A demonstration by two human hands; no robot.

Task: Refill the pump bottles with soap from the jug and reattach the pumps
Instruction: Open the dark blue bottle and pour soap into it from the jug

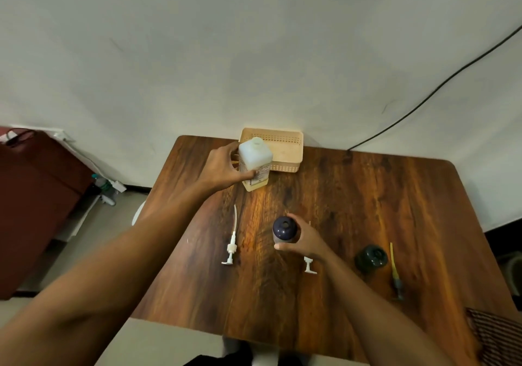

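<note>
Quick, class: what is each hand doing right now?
Left hand: grips the jug.
Right hand: holds the dark bottle.

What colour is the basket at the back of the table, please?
The basket is pale peach; head view.

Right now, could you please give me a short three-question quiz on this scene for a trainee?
1. What does the right hand hold?
2. Which hand grips the jug? A) left hand B) right hand C) neither
3. True or false: the jug has its cap on.
Key: 1 the dark blue bottle, which has no pump on it; 2 A; 3 false, its neck is open.
</note>
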